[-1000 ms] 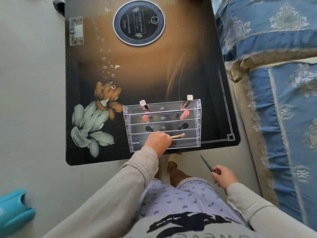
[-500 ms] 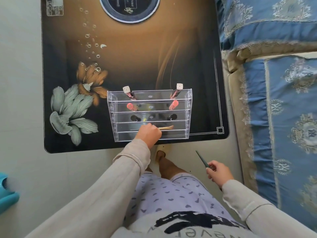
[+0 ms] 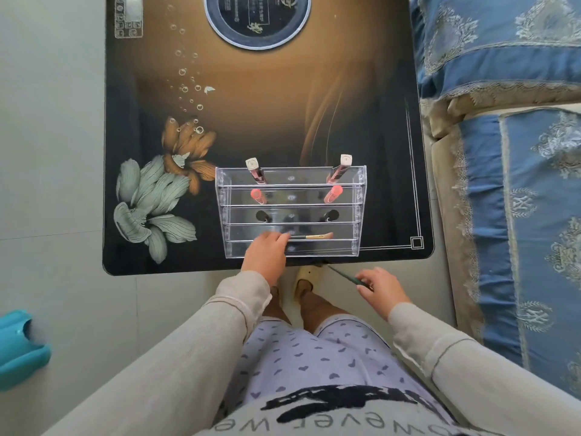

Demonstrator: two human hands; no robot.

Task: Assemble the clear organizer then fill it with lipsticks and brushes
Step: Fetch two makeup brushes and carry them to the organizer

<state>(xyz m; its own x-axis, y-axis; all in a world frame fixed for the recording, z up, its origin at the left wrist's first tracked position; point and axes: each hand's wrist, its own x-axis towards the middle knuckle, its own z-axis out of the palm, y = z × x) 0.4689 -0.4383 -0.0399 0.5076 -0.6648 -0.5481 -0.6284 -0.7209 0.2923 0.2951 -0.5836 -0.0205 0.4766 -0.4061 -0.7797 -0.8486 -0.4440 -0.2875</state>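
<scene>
The clear tiered organizer (image 3: 358, 196) stands near the front edge of the dark table (image 3: 251, 121). Two white-capped lipsticks (image 3: 256, 169) stand in its back row, two pink ones (image 3: 333, 193) in the second row and two black ones (image 3: 262, 216) in the third. A gold-handled brush (image 3: 314, 236) lies across the fourth row. My left hand (image 3: 265, 253) rests at the brush's handle end, fingers loosening from it. My right hand (image 3: 382, 286) is below the table edge and holds a thin dark green brush (image 3: 345, 275).
A blue patterned bed cover (image 3: 509, 152) runs along the right side. A round black disc (image 3: 257, 17) sits at the table's far end. A teal object (image 3: 19, 347) lies on the floor at the left. My feet are under the table edge.
My left hand has eased off the gold brush, which now lies in the fourth row. My right hand has risen toward the table with the green brush. The camera has tilted.
</scene>
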